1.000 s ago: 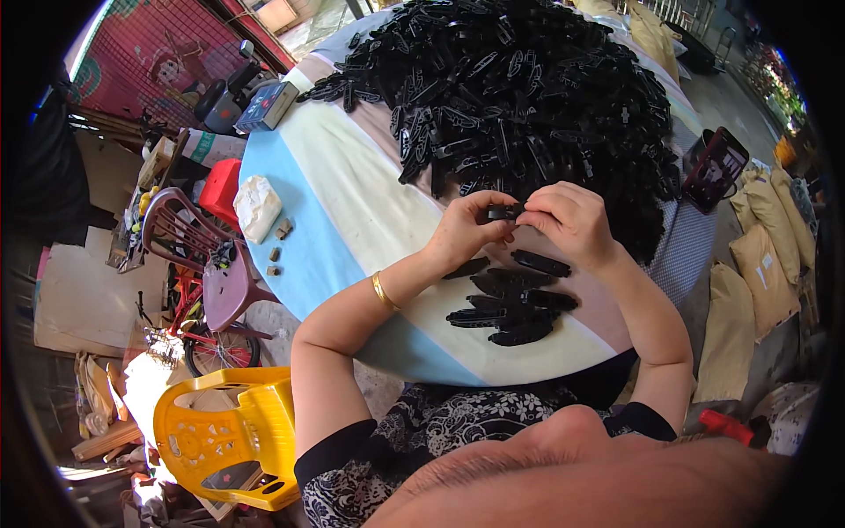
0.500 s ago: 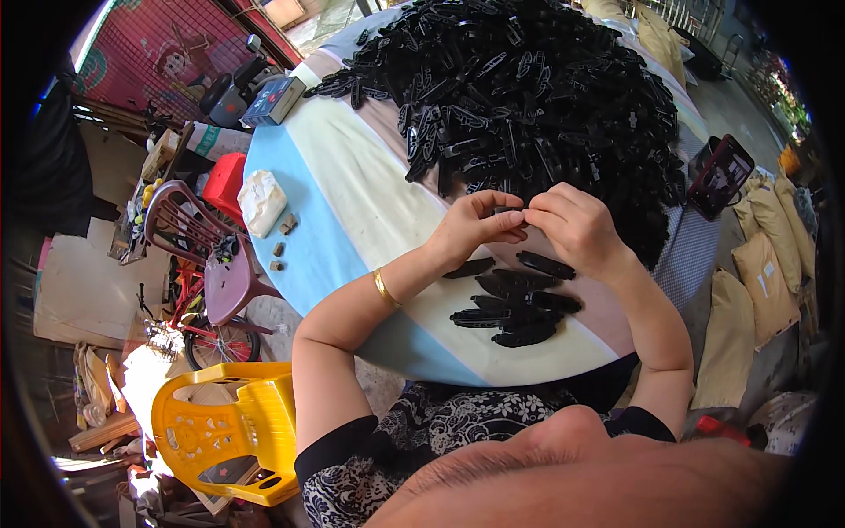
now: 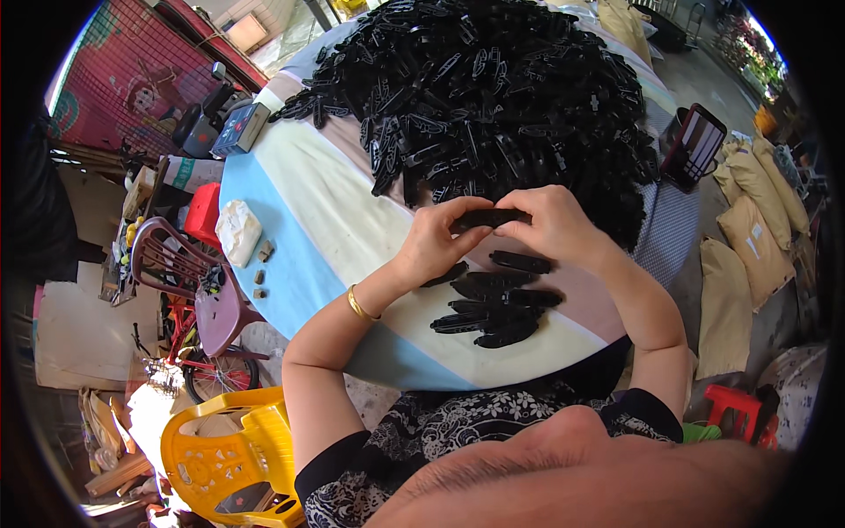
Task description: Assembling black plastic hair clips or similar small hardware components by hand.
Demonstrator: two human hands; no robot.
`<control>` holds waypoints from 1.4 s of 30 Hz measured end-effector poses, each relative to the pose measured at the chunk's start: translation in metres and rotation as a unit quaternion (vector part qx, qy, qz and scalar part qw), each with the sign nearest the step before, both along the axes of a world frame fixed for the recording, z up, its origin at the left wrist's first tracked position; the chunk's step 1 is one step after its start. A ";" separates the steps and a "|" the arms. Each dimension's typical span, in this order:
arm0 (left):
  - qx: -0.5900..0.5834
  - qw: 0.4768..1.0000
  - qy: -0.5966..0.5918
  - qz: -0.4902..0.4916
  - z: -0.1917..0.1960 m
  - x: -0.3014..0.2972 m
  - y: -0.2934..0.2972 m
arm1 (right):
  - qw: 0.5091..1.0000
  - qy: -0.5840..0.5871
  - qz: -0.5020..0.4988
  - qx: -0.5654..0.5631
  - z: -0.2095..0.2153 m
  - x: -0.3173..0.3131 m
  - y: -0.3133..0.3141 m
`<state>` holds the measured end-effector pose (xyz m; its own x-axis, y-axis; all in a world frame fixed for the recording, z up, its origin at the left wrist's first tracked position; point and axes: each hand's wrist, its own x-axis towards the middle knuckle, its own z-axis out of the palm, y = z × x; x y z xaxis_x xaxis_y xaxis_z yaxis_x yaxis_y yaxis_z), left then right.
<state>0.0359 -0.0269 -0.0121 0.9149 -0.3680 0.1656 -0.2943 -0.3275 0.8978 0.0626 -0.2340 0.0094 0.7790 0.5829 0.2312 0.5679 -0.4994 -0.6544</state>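
Between my two hands is a long, dark, slightly curved piece [image 3: 482, 218], pinched at both ends; its exact kind I cannot make out. My left hand [image 3: 433, 239] grips its left end with thumb and fingers, and my right hand [image 3: 556, 227] closes on the other. Just below them on the cloth lies a small group of similar slim black pieces [image 3: 502, 310], several side by side. Beyond my hands a large heap of black pieces [image 3: 493, 97], with pale glints along their edges, covers the far part of the round table [image 3: 326, 202].
On the table's left are a crumpled white packet [image 3: 238, 233], small brown lumps [image 3: 260, 277] and a blue box [image 3: 240, 129]. A phone [image 3: 695, 145] stands at the right. Around the table are a yellow chair [image 3: 220, 458], a purple chair [image 3: 220, 317] and tan sacks [image 3: 757, 242].
The dark piece now shows clearly, stretched between both hands; before, the fingers mostly covered it. My hands have moved slightly apart. The whole view has shifted a little.
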 end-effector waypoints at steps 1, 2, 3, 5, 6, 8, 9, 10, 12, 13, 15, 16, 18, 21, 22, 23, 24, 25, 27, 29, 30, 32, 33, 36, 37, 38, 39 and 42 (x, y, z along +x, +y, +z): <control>0.003 0.999 0.052 -0.006 -0.001 0.003 0.000 | 1.000 -0.003 0.012 -0.007 0.001 0.004 -0.006; 0.020 0.999 0.034 -0.023 -0.006 0.005 0.003 | 0.996 0.077 0.017 0.033 0.007 0.007 -0.007; 0.037 0.998 0.017 -0.040 -0.013 0.006 0.006 | 0.995 0.100 -0.003 0.012 0.022 0.007 -0.012; 0.039 0.996 0.042 -0.068 -0.018 0.005 0.004 | 0.997 0.077 -0.025 0.003 0.023 0.019 -0.036; 0.070 0.990 -0.040 -0.118 -0.015 0.005 0.003 | 0.997 0.061 -0.031 -0.048 0.026 0.021 -0.046; 0.070 0.976 -0.080 -0.190 -0.013 0.004 0.000 | 0.989 0.041 -0.032 -0.135 0.027 0.020 -0.052; 0.071 0.976 -0.080 -0.190 -0.015 0.006 0.000 | 0.983 0.012 -0.039 -0.178 0.024 0.018 -0.049; 0.089 0.973 -0.035 -0.209 -0.017 0.011 0.002 | 0.975 -0.018 -0.046 -0.218 0.017 0.017 -0.044; 0.138 0.970 0.034 -0.197 -0.010 0.014 -0.005 | 0.960 -0.115 -0.059 -0.247 0.001 0.016 -0.038; 0.139 0.969 0.034 -0.199 -0.007 0.014 -0.010 | 0.951 -0.130 -0.063 -0.272 -0.004 0.017 -0.034; 0.228 0.937 -0.250 -0.086 -0.004 0.014 -0.023 | 0.944 -0.145 -0.077 -0.285 -0.010 0.016 -0.026; 0.267 0.913 -0.300 -0.071 -0.002 0.016 -0.029 | 0.944 -0.171 -0.074 -0.272 -0.014 0.016 -0.023; 0.311 0.882 -0.343 -0.090 -0.008 0.028 -0.034 | 0.940 -0.217 -0.057 -0.258 -0.020 0.014 -0.018; 0.367 0.834 -0.392 -0.126 -0.012 0.036 -0.036 | 0.912 -0.221 -0.081 -0.334 -0.021 0.007 -0.009; 0.375 0.826 -0.399 -0.133 -0.010 0.035 -0.035 | 0.913 -0.224 -0.087 -0.331 -0.022 0.006 -0.008; 0.383 0.818 -0.407 -0.139 -0.009 0.034 -0.033 | 0.912 -0.223 -0.091 -0.332 -0.024 0.007 -0.009; 0.382 0.817 -0.408 -0.141 -0.009 0.034 -0.030 | 0.915 -0.230 -0.089 -0.318 -0.025 0.008 -0.009; 0.346 0.820 -0.431 -0.144 -0.010 0.035 -0.026 | 0.919 -0.238 -0.087 -0.304 -0.025 0.010 -0.009; 0.248 0.857 -0.432 -0.130 -0.011 0.033 -0.024 | 0.937 -0.239 -0.069 -0.244 -0.026 0.013 -0.014; 0.133 0.917 -0.368 -0.076 -0.010 0.027 -0.021 | 0.952 -0.241 -0.049 -0.183 -0.022 0.014 -0.014; 0.039 0.960 -0.277 -0.034 -0.012 0.023 -0.020 | 0.969 -0.182 -0.064 -0.154 -0.018 0.014 -0.014; -0.138 0.980 -0.139 0.035 -0.020 0.026 -0.014 | 0.982 -0.123 -0.075 -0.126 -0.010 0.011 -0.009; -0.210 0.974 -0.050 0.063 -0.022 0.026 -0.011 | 0.992 -0.090 -0.082 -0.039 -0.008 0.011 -0.006; -0.299 0.941 0.140 0.078 -0.013 0.023 -0.009 | 0.987 -0.047 -0.083 0.130 -0.009 0.008 0.001; -0.312 0.934 0.166 0.054 -0.013 0.021 -0.007 | 0.974 -0.037 -0.068 0.215 -0.011 0.007 0.006; -0.324 0.926 0.192 0.031 -0.013 0.020 -0.006 | 0.974 -0.037 -0.064 0.216 -0.012 0.007 0.008; -0.315 0.927 0.202 0.032 -0.018 0.019 -0.005 | 0.973 -0.025 -0.063 0.222 -0.014 0.007 0.008; -0.375 0.893 0.248 0.033 -0.011 0.012 -0.014 | 0.969 0.008 -0.067 0.239 -0.014 0.006 0.008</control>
